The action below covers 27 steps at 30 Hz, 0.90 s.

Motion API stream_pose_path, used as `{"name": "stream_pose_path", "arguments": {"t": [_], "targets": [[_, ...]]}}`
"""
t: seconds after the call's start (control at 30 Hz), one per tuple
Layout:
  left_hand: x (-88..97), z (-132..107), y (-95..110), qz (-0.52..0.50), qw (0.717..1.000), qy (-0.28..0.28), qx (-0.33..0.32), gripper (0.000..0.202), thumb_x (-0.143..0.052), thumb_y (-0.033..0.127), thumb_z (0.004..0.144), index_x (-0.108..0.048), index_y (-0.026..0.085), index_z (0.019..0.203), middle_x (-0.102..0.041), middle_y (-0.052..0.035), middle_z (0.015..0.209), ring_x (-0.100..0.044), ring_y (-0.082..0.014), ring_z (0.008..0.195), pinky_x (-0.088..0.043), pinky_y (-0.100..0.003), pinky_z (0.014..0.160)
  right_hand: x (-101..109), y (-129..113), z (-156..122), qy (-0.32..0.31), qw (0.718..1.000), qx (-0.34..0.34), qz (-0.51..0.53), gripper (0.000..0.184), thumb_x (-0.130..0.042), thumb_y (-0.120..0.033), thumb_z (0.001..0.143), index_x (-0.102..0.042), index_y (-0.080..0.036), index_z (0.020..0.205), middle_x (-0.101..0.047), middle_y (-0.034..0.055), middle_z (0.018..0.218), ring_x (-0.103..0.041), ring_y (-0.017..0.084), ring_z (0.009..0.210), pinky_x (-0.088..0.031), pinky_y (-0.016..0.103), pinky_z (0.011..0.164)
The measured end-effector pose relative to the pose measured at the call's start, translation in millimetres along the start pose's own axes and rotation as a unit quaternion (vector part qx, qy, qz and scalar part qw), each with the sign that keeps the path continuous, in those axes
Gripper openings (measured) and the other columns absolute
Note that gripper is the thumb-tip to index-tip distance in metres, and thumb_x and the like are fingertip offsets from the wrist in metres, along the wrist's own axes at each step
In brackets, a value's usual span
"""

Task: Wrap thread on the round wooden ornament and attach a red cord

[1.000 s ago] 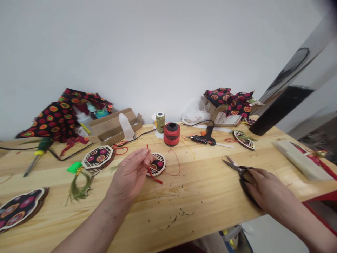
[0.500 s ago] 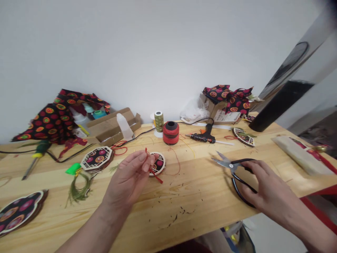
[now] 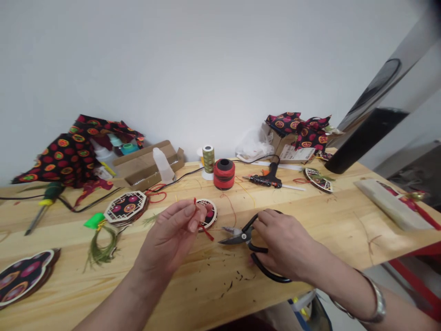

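My left hand is closed in a pinch on a red cord tied to a small round patterned ornament that lies on the wooden table. My right hand grips black-handled scissors, fingers through the loops. The blades point left toward the cord's loose end, a short gap away. A metal bracelet sits on my right wrist.
A red thread spool, a green-gold spool and a black glue gun stand behind. Octagonal ornaments, a green tassel, a screwdriver, a cardboard box and patterned fabric lie left. Another ornament lies right.
My right hand picked the scissors up from the table's right side and carried them left, up to the red cord. My left hand kept its pinch and barely moved.
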<state>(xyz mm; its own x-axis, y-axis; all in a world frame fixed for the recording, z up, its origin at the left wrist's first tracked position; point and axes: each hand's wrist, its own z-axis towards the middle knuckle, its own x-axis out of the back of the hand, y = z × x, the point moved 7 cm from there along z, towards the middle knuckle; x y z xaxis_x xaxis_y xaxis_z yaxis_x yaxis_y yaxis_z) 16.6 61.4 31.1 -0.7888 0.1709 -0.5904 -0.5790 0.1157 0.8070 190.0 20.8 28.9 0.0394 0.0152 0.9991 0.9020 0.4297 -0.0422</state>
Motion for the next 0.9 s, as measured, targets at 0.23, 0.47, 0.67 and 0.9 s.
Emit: {"name": "stream_pose_path", "arguments": {"t": [0.23, 0.47, 0.67, 0.9], "targets": [[-0.8, 1, -2, -0.005, 1.0, -0.007, 0.009, 0.011, -0.077, 0.022, 0.065, -0.068, 0.02, 0.058, -0.049, 0.0042, 0.043, -0.051, -0.013, 0.057, -0.042, -0.032, 0.091, -12, -1, 9, -0.032, 0.999, -0.006, -0.033, 0.018, -0.062, -0.035, 0.072, -0.067, -0.017, 0.073, -0.067, 0.0073, 0.077, -0.063, 0.023, 0.074, -0.041, 0.029, 0.058], [0.3, 2, -2, -0.018, 1.0, -0.01, 0.009, 0.012, -0.076, 0.022, 0.066, -0.068, 0.019, 0.058, -0.048, 0.005, 0.043, -0.05, -0.0119, 0.057, -0.044, -0.031, 0.088, -13, 20, -3, -0.062, 0.995, -0.044, -0.058, 0.022, -0.062, -0.037, 0.076, -0.068, -0.018, 0.067, -0.07, 0.0065, 0.066, -0.065, 0.021, 0.061, -0.034, 0.027, 0.05], [0.8, 4, -2, -0.029, 0.999, -0.019, 0.02, 0.016, -0.073, 0.022, 0.071, -0.066, 0.017, 0.057, -0.047, 0.0044, 0.046, -0.052, -0.0115, 0.061, -0.046, -0.028, 0.082, -14, 81, -33, -0.038, 0.989, -0.123, -0.071, 0.031, -0.056, -0.046, 0.08, -0.066, -0.018, 0.071, -0.07, 0.0084, 0.067, -0.066, 0.023, 0.064, -0.035, 0.027, 0.051], [2.7, 5, -11, -0.006, 0.999, 0.013, 0.045, 0.017, -0.073, 0.021, 0.07, -0.065, 0.015, 0.056, -0.049, 0.0034, 0.047, -0.048, -0.0103, 0.055, -0.047, -0.026, 0.068, -12, 163, -54, -0.061, 0.972, -0.227, 0.015, 0.029, -0.05, -0.035, 0.082, -0.063, -0.016, 0.064, -0.066, 0.0107, 0.061, -0.06, 0.016, 0.051, -0.033, 0.027, 0.048]]}}
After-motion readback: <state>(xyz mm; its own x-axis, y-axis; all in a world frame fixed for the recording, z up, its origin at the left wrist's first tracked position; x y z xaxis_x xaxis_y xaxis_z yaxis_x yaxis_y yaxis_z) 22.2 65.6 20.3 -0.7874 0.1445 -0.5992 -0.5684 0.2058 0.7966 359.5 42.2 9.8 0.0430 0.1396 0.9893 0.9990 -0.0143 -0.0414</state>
